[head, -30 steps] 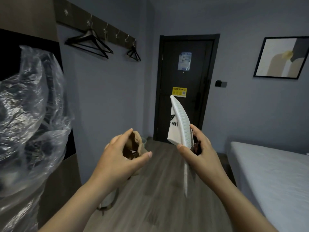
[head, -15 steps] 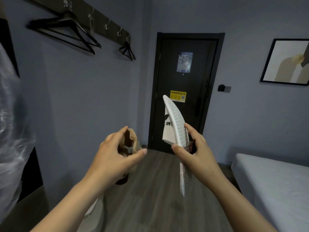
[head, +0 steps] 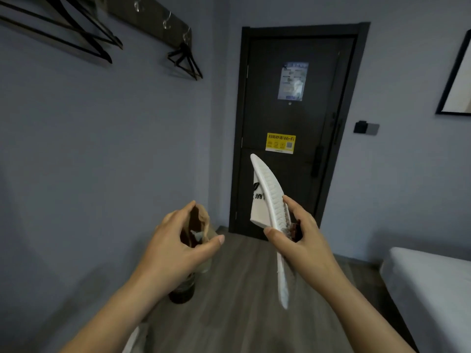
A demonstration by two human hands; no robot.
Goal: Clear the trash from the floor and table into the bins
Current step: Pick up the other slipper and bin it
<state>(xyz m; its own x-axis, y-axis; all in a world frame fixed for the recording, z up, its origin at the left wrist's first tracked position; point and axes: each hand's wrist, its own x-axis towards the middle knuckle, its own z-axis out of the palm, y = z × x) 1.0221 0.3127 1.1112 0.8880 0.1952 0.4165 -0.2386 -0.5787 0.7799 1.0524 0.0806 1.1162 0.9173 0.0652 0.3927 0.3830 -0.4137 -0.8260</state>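
My left hand [head: 175,248] is closed around a crumpled brown paper bag [head: 201,222], whose open mouth shows a bit of pale scrap inside. Under that hand hangs a dark, round-bottomed object [head: 182,293], partly hidden. My right hand [head: 300,245] pinches a white ribbed paper plate [head: 272,200] seen edge-on and tilted up, together with a white printed paper packet [head: 258,207] and a small dark wrapper [head: 295,229]. Both hands are at chest height above the floor. No bin is recognisable in this view.
A dark closed door [head: 293,123] with a yellow sticker stands straight ahead. Wood flooring [head: 242,314] runs toward it. A white bed [head: 433,289] fills the lower right. Black hangers [head: 186,59] hang from a hook rail on the left wall. A framed picture [head: 458,80] hangs at right.
The view has moved forward toward the door; the clear plastic bag at the left has slid out of frame. Both hands keep the same hold on their trash.
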